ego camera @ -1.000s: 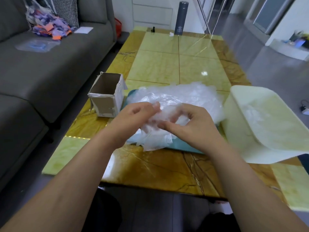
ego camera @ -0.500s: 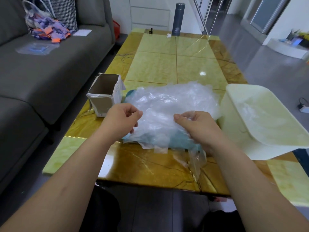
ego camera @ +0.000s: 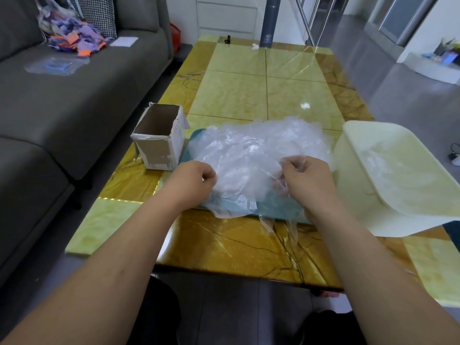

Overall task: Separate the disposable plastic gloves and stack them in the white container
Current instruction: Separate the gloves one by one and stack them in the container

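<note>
Pinching tight, the right hand [ego camera: 307, 181] holds one thin clear plastic glove [ego camera: 278, 227], likely to pull it off the crinkly clear glove pile [ego camera: 258, 148]. The left hand [ego camera: 195, 181] curls at the pile's edge, maybe steadying it; I cannot tell its hold. The white plastic container [ego camera: 361, 192] sits just beside.

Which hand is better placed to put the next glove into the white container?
Right. The right hand pinches a loose clear plastic glove and sits beside the white plastic container; the left hand is across the crumpled clear glove pile, farther away.
</note>
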The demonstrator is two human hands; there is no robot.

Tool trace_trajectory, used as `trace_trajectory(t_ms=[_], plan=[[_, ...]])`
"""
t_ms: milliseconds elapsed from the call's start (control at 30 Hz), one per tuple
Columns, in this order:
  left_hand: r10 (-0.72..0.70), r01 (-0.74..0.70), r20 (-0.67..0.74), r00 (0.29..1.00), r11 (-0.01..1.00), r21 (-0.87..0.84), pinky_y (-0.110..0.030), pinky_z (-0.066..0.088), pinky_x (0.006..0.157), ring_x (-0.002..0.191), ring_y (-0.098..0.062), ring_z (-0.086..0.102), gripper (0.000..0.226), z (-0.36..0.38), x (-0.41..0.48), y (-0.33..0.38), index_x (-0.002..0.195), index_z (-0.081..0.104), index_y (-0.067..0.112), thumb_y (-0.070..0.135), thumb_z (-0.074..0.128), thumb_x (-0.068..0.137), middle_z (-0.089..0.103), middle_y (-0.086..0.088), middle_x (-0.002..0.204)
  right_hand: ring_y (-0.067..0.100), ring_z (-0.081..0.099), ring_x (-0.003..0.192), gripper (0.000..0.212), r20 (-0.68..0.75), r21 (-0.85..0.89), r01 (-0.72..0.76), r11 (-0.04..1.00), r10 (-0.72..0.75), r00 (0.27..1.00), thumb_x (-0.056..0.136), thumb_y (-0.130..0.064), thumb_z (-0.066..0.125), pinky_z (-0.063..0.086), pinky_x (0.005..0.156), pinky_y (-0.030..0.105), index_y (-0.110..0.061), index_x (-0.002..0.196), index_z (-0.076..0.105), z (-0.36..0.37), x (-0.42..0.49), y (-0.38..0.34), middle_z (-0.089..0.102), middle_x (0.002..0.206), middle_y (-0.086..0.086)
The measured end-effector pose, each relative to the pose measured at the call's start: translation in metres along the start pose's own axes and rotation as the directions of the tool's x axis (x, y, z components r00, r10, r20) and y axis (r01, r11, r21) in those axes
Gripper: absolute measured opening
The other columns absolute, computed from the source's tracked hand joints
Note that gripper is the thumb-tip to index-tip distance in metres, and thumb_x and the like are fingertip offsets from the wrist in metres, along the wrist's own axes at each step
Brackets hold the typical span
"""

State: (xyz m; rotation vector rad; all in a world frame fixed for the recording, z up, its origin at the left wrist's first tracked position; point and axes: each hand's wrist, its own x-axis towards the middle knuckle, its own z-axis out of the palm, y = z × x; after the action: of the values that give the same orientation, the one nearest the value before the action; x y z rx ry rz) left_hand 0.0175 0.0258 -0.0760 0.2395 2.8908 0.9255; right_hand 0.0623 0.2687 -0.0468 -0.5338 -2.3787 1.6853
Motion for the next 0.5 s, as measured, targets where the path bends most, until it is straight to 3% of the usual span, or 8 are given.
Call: trace_trajectory(t_ms=[133,233,300,400,500], plan=[[0.002,-0.034,-0.242,0.97,0.991,-0.13,-0.029,0.047,0.072,0.082,-0.013,0.064,0.014,-0.014,-0.007,0.005,0.094,0.071,0.024,0.026,0.06,0.103,0.069,0.012,0.086,0.022,0.077,0.083,0.018,-0.005,0.03,-0.004,1.0,0.004,1.0,0.101,-0.021,0.061,0.063,0.078,0.04,-0.026,0.088,0.072,0.001,0.002,0.001,0.077,0.086,0.003],[-0.015,-0.085,-0.301,0.954,0.945,-0.315,-0.032,0.049,0.069,0.074,-0.011,0.063,0.013,-0.026,-0.019,0.017,0.096,0.07,0.026,0.028,0.06,0.103,0.072,0.008,0.085,0.021,0.074,0.081,0.018,-0.011,-0.018,0.028,0.999,-0.028,1.0,0.1,-0.02,0.061,0.061,0.077,0.038,-0.019,0.089,0.074,0.002,-0.001,-0.002,0.075,0.086,0.009],[0.046,-0.134,-0.218,0.975,0.903,-0.408,-0.039,0.055,0.073,0.076,-0.021,0.068,0.013,-0.036,-0.032,0.027,0.101,0.069,0.026,0.021,0.057,0.105,0.076,0.003,0.089,0.023,0.073,0.082,0.018,0.001,-0.026,0.028,0.999,-0.028,1.0,0.1,-0.022,0.061,0.061,0.077,0.039,-0.014,0.089,0.074,0.004,-0.004,-0.004,0.075,0.088,0.012],[0.148,-0.072,0.094,0.985,0.832,-0.55,-0.041,0.06,0.082,0.076,-0.027,0.074,0.021,-0.047,-0.051,0.038,0.103,0.071,0.013,0.003,0.052,0.104,0.077,-0.001,0.092,0.018,0.075,0.085,0.014,0.029,0.046,-0.001,0.999,0.0,1.0,0.1,-0.025,0.065,0.062,0.074,0.033,-0.025,0.09,0.074,0.003,-0.007,-0.009,0.078,0.09,-0.002],[0.218,0.095,0.407,0.887,0.777,-0.622,-0.035,0.058,0.067,0.063,-0.025,0.065,0.013,-0.053,-0.065,0.046,0.099,0.071,0.001,0.0,0.058,0.096,0.07,-0.027,0.095,0.017,0.076,0.086,0.008,0.138,0.141,-0.028,0.99,0.008,0.99,0.1,-0.024,0.069,0.059,0.07,0.03,-0.022,0.105,0.075,-0.003,-0.01,-0.013,0.081,0.095,-0.004]])
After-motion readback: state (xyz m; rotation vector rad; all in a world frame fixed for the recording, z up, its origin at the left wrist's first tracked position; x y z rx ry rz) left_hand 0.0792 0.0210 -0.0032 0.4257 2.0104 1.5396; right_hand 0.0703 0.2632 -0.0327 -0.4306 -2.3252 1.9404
